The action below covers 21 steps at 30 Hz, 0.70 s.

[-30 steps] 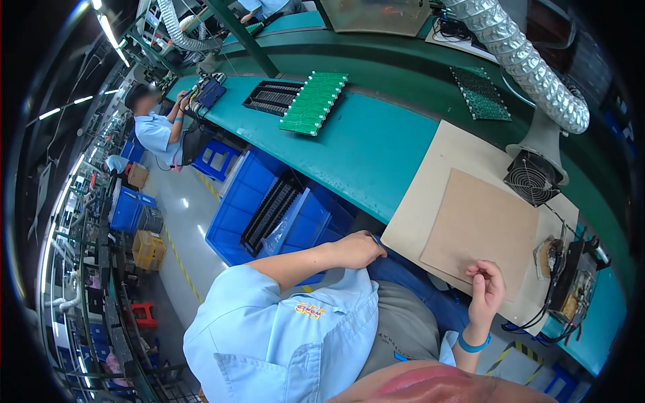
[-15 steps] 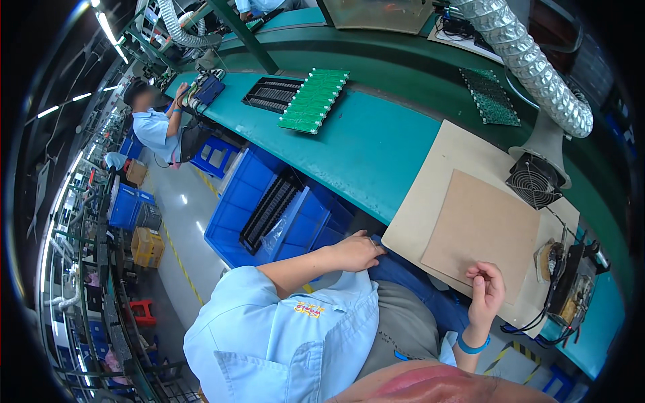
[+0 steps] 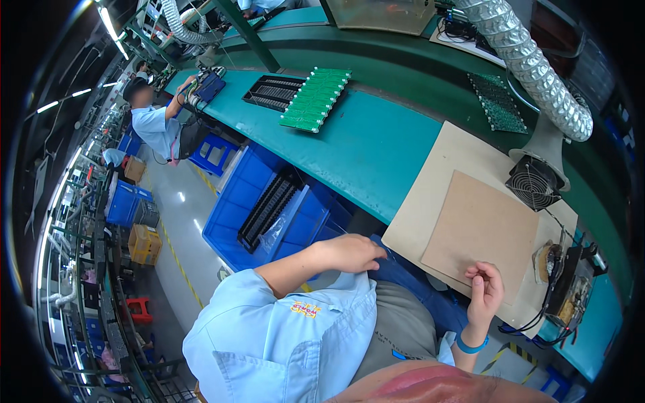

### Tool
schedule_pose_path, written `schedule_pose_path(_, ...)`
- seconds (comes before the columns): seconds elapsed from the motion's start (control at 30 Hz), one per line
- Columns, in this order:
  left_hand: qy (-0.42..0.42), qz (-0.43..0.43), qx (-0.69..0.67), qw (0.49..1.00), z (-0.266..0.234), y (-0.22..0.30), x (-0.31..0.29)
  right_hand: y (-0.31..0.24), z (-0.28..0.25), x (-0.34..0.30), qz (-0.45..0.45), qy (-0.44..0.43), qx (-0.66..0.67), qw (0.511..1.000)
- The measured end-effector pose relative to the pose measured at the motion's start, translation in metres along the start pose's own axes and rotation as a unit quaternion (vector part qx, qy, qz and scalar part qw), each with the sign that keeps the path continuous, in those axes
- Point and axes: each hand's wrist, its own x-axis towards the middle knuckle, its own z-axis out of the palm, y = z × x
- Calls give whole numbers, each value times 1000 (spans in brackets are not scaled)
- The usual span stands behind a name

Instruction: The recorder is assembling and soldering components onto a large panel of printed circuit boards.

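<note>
My left hand [image 3: 353, 253] hangs over my lap beside the table's near edge, fingers loosely bent and nothing visible in them. Blue cloth [image 3: 406, 279] lies just under its fingertips; contact is hard to tell. My right hand [image 3: 485, 292] rests palm up at the near edge of a square brown board [image 3: 480, 225], its fingers half curled and the thumb apart, holding nothing. That board lies on a larger cream sheet [image 3: 420, 191]. Farther left, a green circuit board panel [image 3: 316, 101] leans on a black slotted rack [image 3: 272, 92].
A fan [image 3: 533, 181] under a silver duct [image 3: 531, 60] stands at the sheet's far right, with cables and a soldering unit [image 3: 574, 289] nearby. Another circuit panel [image 3: 497, 102] sits on the green conveyor [image 3: 396, 54]. Blue bins [image 3: 228, 215] stand left; a co-worker [image 3: 154, 121] is beyond.
The circuit panel on the conveyor has shifted right, toward the duct. My left hand has moved slightly, its fingers tipping downward. My right hand stays put. The co-worker's arms have moved.
</note>
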Motion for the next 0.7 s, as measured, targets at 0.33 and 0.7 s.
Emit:
schedule_pose_path(0.33,-34,113,-461,880,-96,-26,-33,-1,-1,0,8,-5,-16,1000)
schedule_pose_path(0.7,452,-260,-39,853,-199,-120,-13,2,2,3,-10,-4,-19,1000)
